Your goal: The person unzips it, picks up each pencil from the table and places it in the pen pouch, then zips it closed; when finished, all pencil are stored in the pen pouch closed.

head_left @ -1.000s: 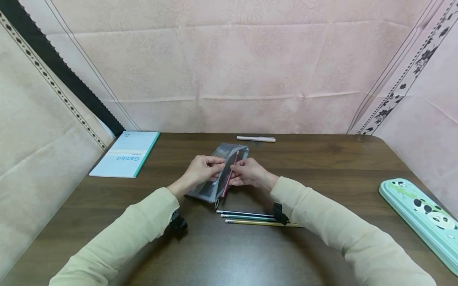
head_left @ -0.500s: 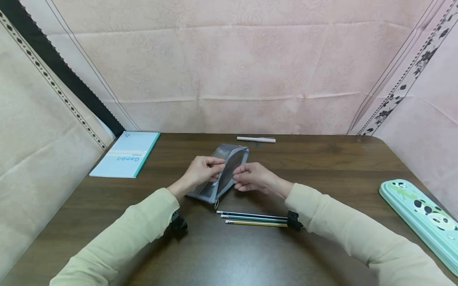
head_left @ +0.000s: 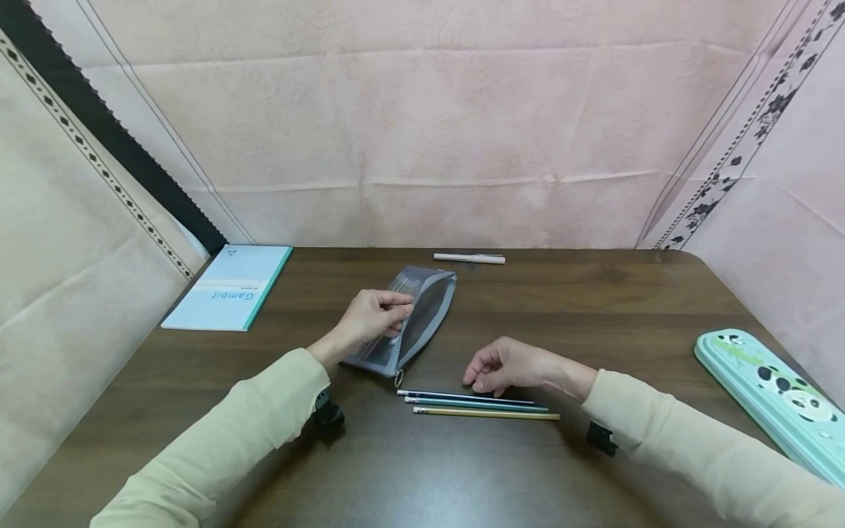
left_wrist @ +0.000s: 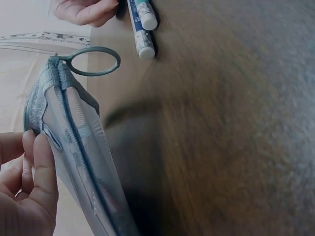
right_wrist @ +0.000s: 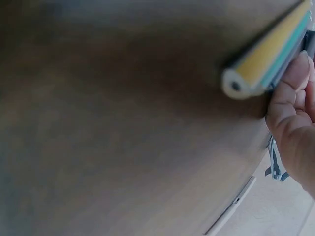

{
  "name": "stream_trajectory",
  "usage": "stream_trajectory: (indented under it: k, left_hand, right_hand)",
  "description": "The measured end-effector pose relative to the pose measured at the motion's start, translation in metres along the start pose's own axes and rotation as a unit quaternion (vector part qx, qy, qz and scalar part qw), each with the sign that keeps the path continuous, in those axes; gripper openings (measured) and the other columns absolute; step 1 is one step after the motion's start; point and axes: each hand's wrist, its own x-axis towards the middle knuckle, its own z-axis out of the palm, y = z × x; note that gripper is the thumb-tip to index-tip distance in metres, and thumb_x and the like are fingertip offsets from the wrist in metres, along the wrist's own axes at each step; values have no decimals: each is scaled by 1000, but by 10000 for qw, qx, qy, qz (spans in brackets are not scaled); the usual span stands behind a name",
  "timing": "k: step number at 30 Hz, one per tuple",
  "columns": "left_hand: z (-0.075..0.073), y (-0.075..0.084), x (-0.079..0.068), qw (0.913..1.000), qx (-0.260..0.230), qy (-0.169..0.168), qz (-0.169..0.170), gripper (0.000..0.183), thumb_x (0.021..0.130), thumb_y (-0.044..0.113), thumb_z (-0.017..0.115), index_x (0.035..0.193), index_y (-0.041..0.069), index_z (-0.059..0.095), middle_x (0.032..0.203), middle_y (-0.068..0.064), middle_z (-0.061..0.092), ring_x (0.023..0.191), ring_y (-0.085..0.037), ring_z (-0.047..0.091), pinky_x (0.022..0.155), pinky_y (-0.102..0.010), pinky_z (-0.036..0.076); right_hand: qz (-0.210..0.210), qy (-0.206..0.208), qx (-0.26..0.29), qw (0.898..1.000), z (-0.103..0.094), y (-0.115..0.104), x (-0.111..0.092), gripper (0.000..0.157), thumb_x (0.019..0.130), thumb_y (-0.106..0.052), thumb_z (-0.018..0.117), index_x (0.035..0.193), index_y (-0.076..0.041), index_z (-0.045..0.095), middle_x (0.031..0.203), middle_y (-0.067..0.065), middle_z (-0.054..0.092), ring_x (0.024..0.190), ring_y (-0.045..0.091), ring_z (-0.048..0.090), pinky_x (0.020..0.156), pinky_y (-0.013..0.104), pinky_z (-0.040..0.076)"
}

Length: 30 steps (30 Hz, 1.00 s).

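Note:
My left hand (head_left: 372, 319) pinches the near edge of a grey see-through zip pencil pouch (head_left: 422, 323) between thumb and fingers. The pouch mouth gapes toward the right. Its zip pull ring (left_wrist: 96, 61) sticks out at the near corner in the left wrist view, and something reddish (left_wrist: 108, 194) shows through the mesh. Three pencils, one dark (head_left: 449, 394), one teal (head_left: 462, 403) and one yellow (head_left: 488, 413), lie side by side on the table. Just behind them, my right hand (head_left: 515, 367) is bent loosely, its fingertips right at the dark pencil.
A white pen (head_left: 469, 258) lies at the table's back edge. To the left rests a light blue notepad (head_left: 227, 290); at the right is a mint panda pencil case (head_left: 779, 396). Pale patterned cloth (head_left: 422, 132) stands as a wall behind the wooden table (head_left: 396, 469).
A red pencil that my right hand held at the pouch mouth has gone into the pouch. That hand has let go and moved right and nearer to the pencils. The left hand stays put.

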Motion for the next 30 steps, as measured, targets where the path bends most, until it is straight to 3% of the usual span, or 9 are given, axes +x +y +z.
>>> stream_trajectory:
  k: [9, 30]
  left_hand:
    - [1, -1, 1, 10000, -23, 54, -4, 31, 91, 11, 62, 120, -1, 62, 83, -4, 59, 64, -8, 54, 67, -27, 58]
    - [1, -3, 0, 10000, -2, 66, -34, 30, 91, 12, 62, 119, 0, 63, 85, -4, 61, 65, -9, 54, 67, -28, 58]
  right_hand:
    - [-324, -95, -339, 9989, 6, 2, -1, 13, 84, 1, 65, 96, 5, 66, 71, 0, 55, 63, 7, 47, 55, 18, 43]
    - [-595, -48, -801, 9950, 12, 1, 1, 8, 82, 3, 66, 90, 1, 65, 67, -4, 48, 59, 4, 42, 53, 16, 36]
